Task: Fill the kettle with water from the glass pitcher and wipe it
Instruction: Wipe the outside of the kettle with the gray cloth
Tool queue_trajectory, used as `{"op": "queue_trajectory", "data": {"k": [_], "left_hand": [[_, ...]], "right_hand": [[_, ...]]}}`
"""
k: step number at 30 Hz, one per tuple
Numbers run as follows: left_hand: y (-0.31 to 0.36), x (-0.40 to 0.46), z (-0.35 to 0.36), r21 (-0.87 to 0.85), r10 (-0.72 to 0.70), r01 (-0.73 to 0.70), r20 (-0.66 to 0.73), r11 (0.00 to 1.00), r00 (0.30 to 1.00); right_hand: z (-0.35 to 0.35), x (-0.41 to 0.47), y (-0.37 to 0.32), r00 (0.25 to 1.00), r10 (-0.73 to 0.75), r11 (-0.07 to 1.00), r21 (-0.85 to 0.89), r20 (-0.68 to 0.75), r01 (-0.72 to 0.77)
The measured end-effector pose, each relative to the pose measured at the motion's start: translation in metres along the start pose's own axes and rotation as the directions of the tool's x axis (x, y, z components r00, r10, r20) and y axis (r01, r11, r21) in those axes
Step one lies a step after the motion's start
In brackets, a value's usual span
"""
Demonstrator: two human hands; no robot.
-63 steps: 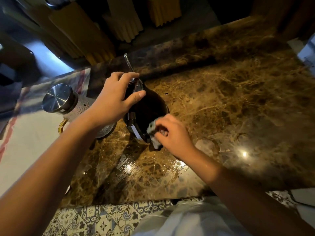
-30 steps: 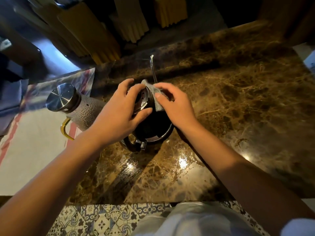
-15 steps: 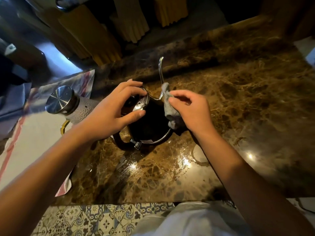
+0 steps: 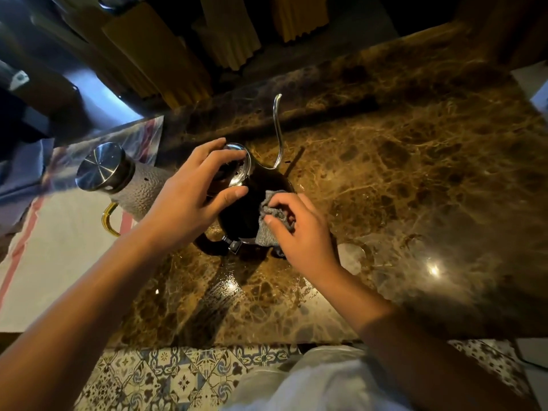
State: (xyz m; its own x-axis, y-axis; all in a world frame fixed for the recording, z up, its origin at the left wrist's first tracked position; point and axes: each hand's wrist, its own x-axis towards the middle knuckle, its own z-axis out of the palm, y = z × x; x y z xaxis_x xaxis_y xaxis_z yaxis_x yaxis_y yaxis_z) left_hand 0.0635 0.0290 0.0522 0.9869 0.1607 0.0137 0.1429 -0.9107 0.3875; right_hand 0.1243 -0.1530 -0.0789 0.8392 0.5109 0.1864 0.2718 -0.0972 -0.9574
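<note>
A black gooseneck kettle (image 4: 243, 209) stands on the brown marble counter (image 4: 415, 173), its thin silver spout (image 4: 278, 129) pointing away from me. My left hand (image 4: 189, 197) grips the kettle's shiny lid and top, thumb on the near side. My right hand (image 4: 302, 229) pinches a small grey cloth (image 4: 268, 226) and presses it against the kettle's right side, near the base. The glass pitcher (image 4: 127, 182), textured, with a steel lid and a gold handle, stands just left of the kettle.
A white cloth with red stripes (image 4: 59, 247) lies under the pitcher at the left. Wet patches shine on the counter in front of the kettle. Yellow ribbed panels (image 4: 166, 48) rise behind the counter. Patterned floor tiles (image 4: 166, 378) show below the near edge.
My right hand has carried the grey cloth from the spout's base down the kettle's right side toward its bottom. My left hand stays on the lid; the spout has swung slightly right.
</note>
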Motion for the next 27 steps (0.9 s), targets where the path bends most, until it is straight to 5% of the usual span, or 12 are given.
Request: {"op": "queue_trajectory", "data": {"k": [4, 8, 14, 17, 20, 24, 27], "left_hand": [[-0.006, 0.003, -0.007, -0.098, 0.127, -0.119, 0.078, 0.988, 0.989], [-0.006, 0.008, -0.016, -0.148, 0.184, -0.156, 0.202, 0.977, 0.962], [0.011, -0.001, -0.014, 0.254, 0.101, -0.150, 0.194, 0.955, 0.976], [0.019, -0.006, -0.010, 0.249, 0.052, -0.095, 0.173, 0.964, 0.984], [0.019, -0.003, -0.015, 0.281, 0.077, -0.139, 0.221, 0.950, 0.972], [0.015, 0.006, -0.027, 0.178, 0.145, -0.210, 0.322, 0.961, 0.936], [0.014, 0.011, -0.031, 0.070, 0.168, -0.206, 0.358, 0.976, 0.918]], "right_hand": [[-0.017, 0.014, -0.006, 0.980, 0.199, 0.956, 0.222, -0.013, -0.191], [-0.034, 0.040, -0.024, 0.988, 0.113, 0.967, 0.241, -0.109, -0.084], [-0.029, 0.036, -0.005, 0.995, 0.087, 0.996, 0.039, -0.041, -0.085], [-0.034, 0.027, 0.011, 0.967, 0.249, 0.967, 0.061, -0.044, -0.246], [-0.042, 0.027, 0.012, 0.903, 0.430, 0.870, 0.261, 0.016, -0.419], [-0.046, 0.041, -0.018, 0.962, 0.271, 0.878, 0.411, -0.001, -0.247], [-0.036, 0.050, -0.030, 0.989, 0.124, 0.955, 0.279, -0.087, -0.095]]}}
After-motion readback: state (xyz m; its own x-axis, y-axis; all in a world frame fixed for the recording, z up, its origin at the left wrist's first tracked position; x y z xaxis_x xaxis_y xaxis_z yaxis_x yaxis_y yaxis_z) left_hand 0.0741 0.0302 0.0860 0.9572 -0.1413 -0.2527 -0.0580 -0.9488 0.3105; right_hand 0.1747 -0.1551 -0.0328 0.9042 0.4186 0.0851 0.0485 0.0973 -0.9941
